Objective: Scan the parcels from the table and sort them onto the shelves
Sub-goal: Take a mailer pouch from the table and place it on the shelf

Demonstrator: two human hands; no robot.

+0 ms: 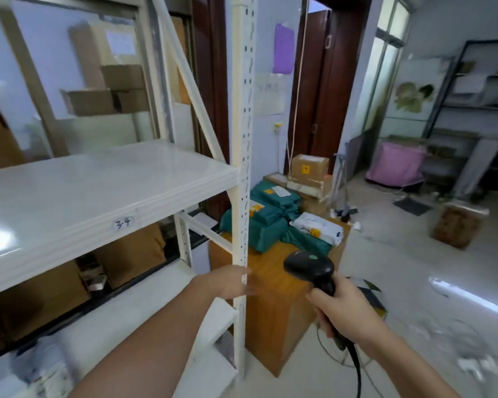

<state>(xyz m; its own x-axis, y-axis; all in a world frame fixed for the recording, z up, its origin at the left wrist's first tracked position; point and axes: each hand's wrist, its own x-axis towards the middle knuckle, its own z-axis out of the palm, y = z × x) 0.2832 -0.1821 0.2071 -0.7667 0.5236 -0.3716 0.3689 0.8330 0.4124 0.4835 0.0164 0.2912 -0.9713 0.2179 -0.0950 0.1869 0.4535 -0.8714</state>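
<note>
Our right hand [344,307] grips the black scanner [314,270]; our left hand [227,282] reaches empty, fingers part hidden behind the shelf post [243,139]. Green and white parcels [273,216] lie piled on the wooden bench [273,282] beyond it.

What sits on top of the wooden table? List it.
On the wooden table: green parcels, a white parcel, cardboard boxes behind. The shelf post covers part of the pile.
</note>
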